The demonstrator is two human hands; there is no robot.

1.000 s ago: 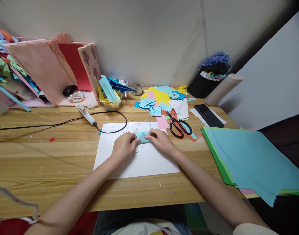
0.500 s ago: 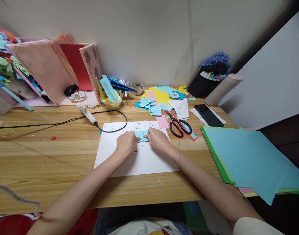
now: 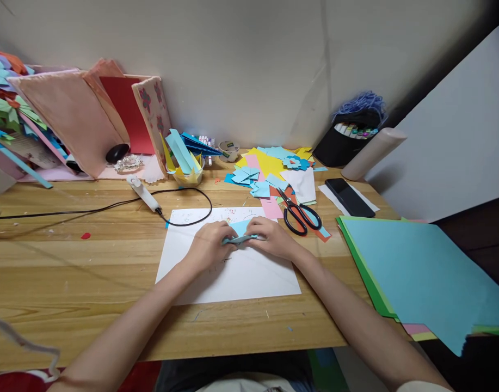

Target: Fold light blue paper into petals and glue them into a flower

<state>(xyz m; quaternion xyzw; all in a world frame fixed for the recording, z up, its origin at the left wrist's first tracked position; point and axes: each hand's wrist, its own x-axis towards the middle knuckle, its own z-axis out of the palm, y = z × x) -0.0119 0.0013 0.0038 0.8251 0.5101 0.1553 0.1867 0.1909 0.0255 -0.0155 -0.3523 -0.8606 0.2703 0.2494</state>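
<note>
A small folded piece of light blue paper (image 3: 240, 231) is pinched between both my hands, just above a white sheet (image 3: 228, 269) that lies on the wooden table (image 3: 90, 261). My left hand (image 3: 209, 246) grips its left end with curled fingers. Its right end is gripped by my right hand (image 3: 271, 237). The paper's near edge is lifted off the sheet and most of the piece is hidden by my fingers.
Black scissors (image 3: 300, 213) lie right of my hands on paper scraps (image 3: 269, 169). A stack of large coloured sheets (image 3: 412, 267) overhangs the table's right edge. A phone (image 3: 349, 196), a marker holder (image 3: 351, 136), a white corded tool (image 3: 143, 193) and paper crafts (image 3: 69, 114) line the back.
The blue piece lay flat under my pressing fingers before; now its near edge is raised and both hands pinch it slightly closer to me.
</note>
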